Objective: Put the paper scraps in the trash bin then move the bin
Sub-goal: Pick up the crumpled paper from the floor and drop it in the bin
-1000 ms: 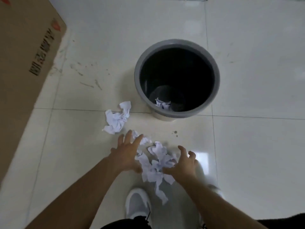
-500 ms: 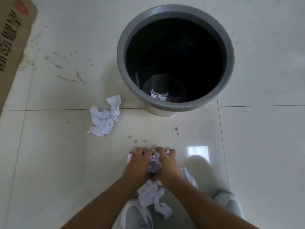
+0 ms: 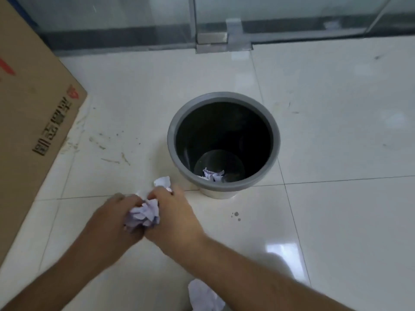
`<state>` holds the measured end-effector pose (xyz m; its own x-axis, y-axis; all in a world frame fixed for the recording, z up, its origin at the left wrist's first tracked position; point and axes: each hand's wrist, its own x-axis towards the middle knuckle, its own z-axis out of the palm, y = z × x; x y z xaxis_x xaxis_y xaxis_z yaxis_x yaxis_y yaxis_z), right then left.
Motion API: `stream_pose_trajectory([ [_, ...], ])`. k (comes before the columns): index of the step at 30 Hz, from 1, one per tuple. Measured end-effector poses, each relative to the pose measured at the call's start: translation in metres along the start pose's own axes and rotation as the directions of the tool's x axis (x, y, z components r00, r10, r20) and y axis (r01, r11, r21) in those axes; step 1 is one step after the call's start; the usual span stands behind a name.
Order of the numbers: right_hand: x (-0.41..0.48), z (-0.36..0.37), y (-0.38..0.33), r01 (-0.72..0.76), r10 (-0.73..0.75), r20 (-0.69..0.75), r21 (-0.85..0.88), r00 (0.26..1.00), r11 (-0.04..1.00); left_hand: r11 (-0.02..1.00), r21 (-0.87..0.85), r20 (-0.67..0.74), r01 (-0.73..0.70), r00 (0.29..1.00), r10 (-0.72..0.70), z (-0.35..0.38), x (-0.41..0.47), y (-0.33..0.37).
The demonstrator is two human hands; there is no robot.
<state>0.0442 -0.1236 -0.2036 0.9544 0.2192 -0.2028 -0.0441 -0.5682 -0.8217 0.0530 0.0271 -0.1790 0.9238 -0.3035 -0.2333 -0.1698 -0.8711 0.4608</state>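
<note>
A round grey trash bin (image 3: 171, 140) with a dark inside stands upright on the tiled floor, with one crumpled paper scrap (image 3: 213, 175) at its bottom. My left hand (image 3: 107, 223) and my right hand (image 3: 174, 213) are pressed together around a bunch of white paper scraps (image 3: 143, 215), just left of and below the bin. Part of another scrap (image 3: 162, 182) sticks out past my right fingers. One more white scrap (image 3: 205, 296) lies on the floor under my right forearm, at the bottom edge of the view.
A large flat cardboard box (image 3: 33, 122) fills the left side. A glass partition with a metal door fitting (image 3: 221, 42) runs along the far edge of the floor. Dirt marks (image 3: 107, 151) streak the tiles left of the bin.
Both hands closed on the scrap pile and lifted it up and to the left, over the spot of the separate left scrap. One scrap stayed behind on the floor. The camera tilted up.
</note>
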Motion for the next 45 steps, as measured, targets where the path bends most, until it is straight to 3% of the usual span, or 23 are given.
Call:
stream_pose_trajectory([
  [2, 0.02, -0.034, -0.041, 0.053, -0.051, -0.085, 0.031, 0.995, 0.998, 0.995, 0.089, -0.079, -0.037, 0.996, 0.045, -0.054, 0.019, 0.018],
  [6, 0.046, -0.127, -0.063, 0.134, -0.123, -0.304, 0.015, 0.945, 0.991, 0.985, 0.063, -0.222, -0.162, 0.96, 0.172, -0.102, 0.083, 0.079],
  [13, 0.044, -0.206, 0.006, -0.105, 0.058, -0.435, -0.085, 0.899, 0.991, 0.964, -0.074, -0.132, -0.254, 0.961, 0.243, -0.046, 0.148, 0.157],
  [20, 0.033, -0.206, 0.024, -0.11, 0.062, -0.463, -0.078, 0.884, 0.991, 0.968, -0.085, -0.123, -0.236, 0.967, 0.225, -0.032, 0.149, 0.166],
  [23, 0.031, -0.207, 0.025, -0.142, 0.089, -0.434, -0.092, 0.897, 0.985, 0.979, -0.126, -0.019, -0.158, 0.988, 0.156, -0.029, 0.148, 0.16],
  [27, 0.024, -0.211, 0.028, -0.137, 0.085, -0.346, -0.129, 0.934, 0.982, 0.934, -0.356, 0.187, -0.006, 0.979, 0.078, -0.03, 0.141, 0.15],
  [31, 0.024, -0.207, 0.028, -0.138, 0.077, -0.329, -0.166, 0.941, 0.977, 0.93, -0.366, 0.218, 0.02, 0.974, 0.065, -0.039, 0.131, 0.145],
  [33, 0.023, -0.199, 0.023, -0.126, 0.056, -0.365, -0.171, 0.929, 0.977, 0.922, -0.386, 0.143, -0.003, 0.988, 0.063, -0.046, 0.129, 0.136],
  [36, 0.01, -0.173, 0.01, -0.03, -0.067, -0.46, -0.199, 0.886, 0.98, 0.898, -0.44, -0.088, -0.021, 0.996, -0.02, -0.059, 0.128, 0.104],
  [39, -0.016, -0.124, 0.003, 0.178, -0.269, -0.319, -0.288, 0.909, 0.941, 0.897, -0.431, -0.191, 0.098, 0.962, -0.196, -0.052, 0.122, 0.049],
  [41, -0.029, -0.091, 0.014, 0.282, -0.327, -0.079, -0.341, 0.942, 0.897, 0.955, -0.227, -0.128, 0.191, 0.966, -0.224, -0.025, 0.115, 0.004],
  [43, -0.04, -0.064, 0.04, 0.31, -0.269, 0.155, -0.421, 0.95, 0.853, 0.977, 0.015, 0.05, 0.214, 0.975, -0.215, 0.015, 0.107, -0.037],
  [45, -0.052, -0.046, 0.08, 0.205, -0.104, 0.23, -0.472, 0.968, 0.858, 0.967, 0.142, 0.21, 0.21, 0.949, -0.237, 0.058, 0.101, -0.069],
])
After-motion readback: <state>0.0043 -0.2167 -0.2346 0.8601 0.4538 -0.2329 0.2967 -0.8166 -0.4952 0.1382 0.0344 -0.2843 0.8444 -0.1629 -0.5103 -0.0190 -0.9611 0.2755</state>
